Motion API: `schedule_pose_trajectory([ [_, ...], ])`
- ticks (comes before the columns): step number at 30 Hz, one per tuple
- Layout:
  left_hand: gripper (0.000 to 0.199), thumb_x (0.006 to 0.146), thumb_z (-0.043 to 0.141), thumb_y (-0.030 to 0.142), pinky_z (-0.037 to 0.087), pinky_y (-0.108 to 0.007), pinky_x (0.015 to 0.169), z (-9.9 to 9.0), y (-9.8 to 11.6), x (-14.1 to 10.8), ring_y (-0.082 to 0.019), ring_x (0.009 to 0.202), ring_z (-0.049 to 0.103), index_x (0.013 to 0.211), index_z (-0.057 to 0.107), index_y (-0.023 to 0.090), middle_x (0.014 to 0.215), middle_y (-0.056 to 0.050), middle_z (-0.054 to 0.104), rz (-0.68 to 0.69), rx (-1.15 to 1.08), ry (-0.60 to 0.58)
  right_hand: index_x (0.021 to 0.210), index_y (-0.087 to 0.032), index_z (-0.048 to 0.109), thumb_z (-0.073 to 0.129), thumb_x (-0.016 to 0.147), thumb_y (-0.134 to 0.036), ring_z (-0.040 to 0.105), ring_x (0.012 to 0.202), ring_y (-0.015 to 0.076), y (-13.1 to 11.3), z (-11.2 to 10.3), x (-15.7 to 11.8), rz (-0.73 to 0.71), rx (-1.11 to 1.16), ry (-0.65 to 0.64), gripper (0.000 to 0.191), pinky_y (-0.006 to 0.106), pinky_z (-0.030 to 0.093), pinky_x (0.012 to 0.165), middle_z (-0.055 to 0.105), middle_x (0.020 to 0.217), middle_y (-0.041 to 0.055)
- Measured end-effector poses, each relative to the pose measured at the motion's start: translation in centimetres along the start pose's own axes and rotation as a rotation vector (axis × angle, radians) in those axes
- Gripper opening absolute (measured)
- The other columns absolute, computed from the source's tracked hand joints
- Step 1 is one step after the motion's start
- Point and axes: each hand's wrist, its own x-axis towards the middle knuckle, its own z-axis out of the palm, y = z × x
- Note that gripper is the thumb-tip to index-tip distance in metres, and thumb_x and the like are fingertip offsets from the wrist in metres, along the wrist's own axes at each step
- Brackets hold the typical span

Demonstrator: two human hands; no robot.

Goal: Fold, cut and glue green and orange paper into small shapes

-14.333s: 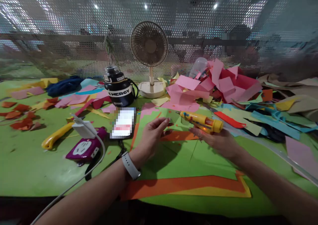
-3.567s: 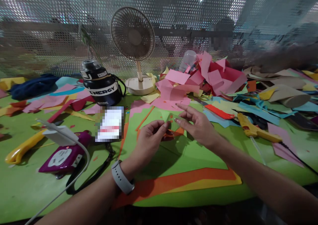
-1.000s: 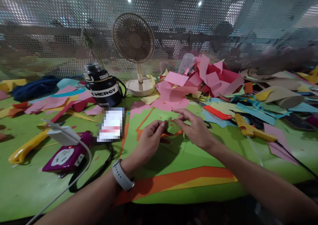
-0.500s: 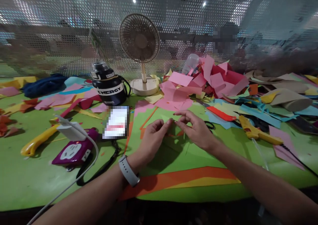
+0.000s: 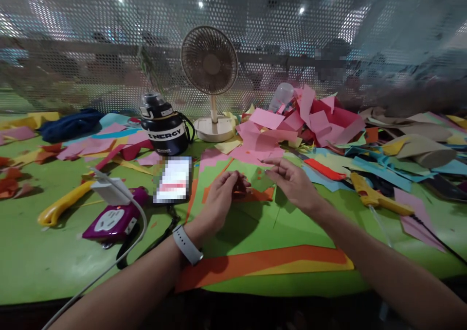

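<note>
My left hand [image 5: 222, 196], with a grey watch band [image 5: 187, 245] at the wrist, is closed above the green paper [image 5: 233, 233]; something small and dark orange shows at its fingertips, too small to name. To its right, my right hand [image 5: 290, 182] is held with thumb and forefinger near each other; whatever may be between them is too small to make out. Orange paper pieces [image 5: 260, 194] lie on the green paper between and below the hands. A long orange strip [image 5: 262, 263] lies along the near edge over a yellow one.
A phone [image 5: 173, 179], purple box [image 5: 111, 220] and yellow-handled tool [image 5: 65, 204] sit left. Behind stand a black bottle [image 5: 166, 133] and fan [image 5: 209, 62]. Pink scraps [image 5: 266, 118], a red cutter [image 5: 324, 169] and a yellow glue gun [image 5: 379, 196] lie at the back and right.
My hands have moved apart; their fingertips were almost touching before. The left fingers have turned inward, and more of the orange paper between the hands shows. The view has shifted slightly.
</note>
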Motion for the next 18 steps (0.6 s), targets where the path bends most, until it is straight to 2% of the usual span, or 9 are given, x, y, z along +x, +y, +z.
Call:
schedule_pose_trajectory([
  [4,0.040,0.081,0.061,0.056,0.052,-0.028,0.062,-0.1,0.1,0.0,-0.016,0.060,0.064,0.064,0.056,0.020,0.063,-0.002,0.065,0.009,0.104,-0.019,0.109,-0.019,0.063,0.056,0.088,-0.033,0.064,0.090,0.0190,0.2,-0.3,0.1,-0.043,-0.053,0.044,0.027,0.032,0.051,0.077,0.069,0.098,0.0069],
  [6,0.042,0.080,0.062,0.059,0.052,-0.027,0.059,-0.1,0.1,0.0,-0.017,0.065,0.065,0.068,0.060,0.019,0.067,-0.003,0.067,0.038,0.136,-0.031,0.109,-0.019,0.063,0.055,0.089,-0.034,0.064,0.096,0.0204,0.0,-0.2,0.0,-0.057,-0.086,0.055,0.026,0.033,0.051,0.079,0.069,0.104,0.0079],
  [9,0.032,0.075,0.072,0.051,0.051,-0.024,0.056,-0.2,0.1,-0.2,-0.017,0.068,0.067,0.079,0.067,0.019,0.074,-0.003,0.070,0.014,0.183,-0.165,0.109,-0.019,0.064,0.054,0.090,-0.034,0.065,0.097,0.0217,-0.1,-0.1,-0.1,-0.074,-0.153,0.057,0.026,0.034,0.051,0.081,0.071,0.104,0.0080],
  [11,0.024,0.073,0.075,0.042,0.050,-0.023,0.053,-0.2,0.1,-0.3,-0.016,0.066,0.067,0.077,0.068,0.019,0.072,-0.003,0.070,-0.019,0.208,-0.229,0.107,-0.020,0.066,0.054,0.090,-0.033,0.066,0.092,0.0219,-0.2,-0.1,-0.1,-0.092,-0.225,0.081,0.024,0.035,0.051,0.079,0.072,0.099,0.0074],
  [15,0.017,0.075,0.074,0.035,0.050,-0.021,0.050,-0.2,0.4,-0.2,-0.016,0.066,0.069,0.076,0.067,0.019,0.072,-0.002,0.069,-0.042,0.164,-0.157,0.106,-0.020,0.066,0.052,0.093,-0.036,0.067,0.074,0.0193,-1.1,-1.1,-0.1,-0.160,-0.311,0.244,0.024,0.034,0.052,0.072,0.071,0.083,0.0049],
  [18,0.018,0.073,0.075,0.033,0.052,-0.021,0.053,-0.3,0.6,-0.1,-0.016,0.070,0.070,0.079,0.068,0.017,0.079,-0.004,0.071,-0.026,0.132,-0.107,0.102,-0.019,0.065,0.059,0.089,-0.041,0.066,0.069,0.0170,-3.1,-3.6,-0.2,-0.221,-0.215,0.382,0.026,0.031,0.052,0.067,0.069,0.075,0.0027],
])
